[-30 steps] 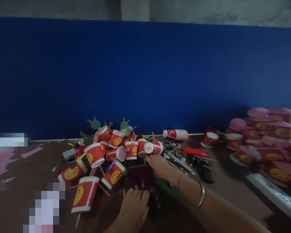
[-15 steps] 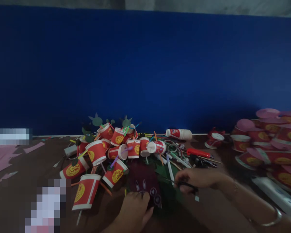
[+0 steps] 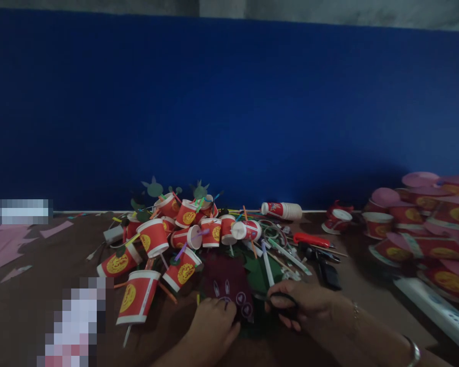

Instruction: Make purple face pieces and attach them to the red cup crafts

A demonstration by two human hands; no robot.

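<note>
A dark maroon sheet of paper [image 3: 229, 272] with rabbit-like outlines and round heart shapes drawn on it lies over dark green paper [image 3: 262, 270]. My left hand [image 3: 214, 323] is closed at the maroon sheet's lower edge, with its fingers curled over the drawing. On the right, my right hand [image 3: 304, 303] grips black-handled scissors [image 3: 286, 300]. Their blades point left at the sheet's right side, and dim light hides how far they are open. Beyond my hands is a heap of red paper cups [image 3: 153, 238] with coloured straws stuck through them.
Stacked white-rimmed cups [image 3: 283, 210] lie against the blue wall. To the right are a red utility knife [image 3: 312, 239], a black object [image 3: 329, 275], a white power strip [image 3: 438, 308] and cups with pink paper tops [image 3: 421, 211]. Pink paper [image 3: 3, 244] is at left.
My right hand has moved left and slightly down with the scissors, bringing the blades to the maroon paper. The black object behind it now shows. My left hand stays at the sheet.
</note>
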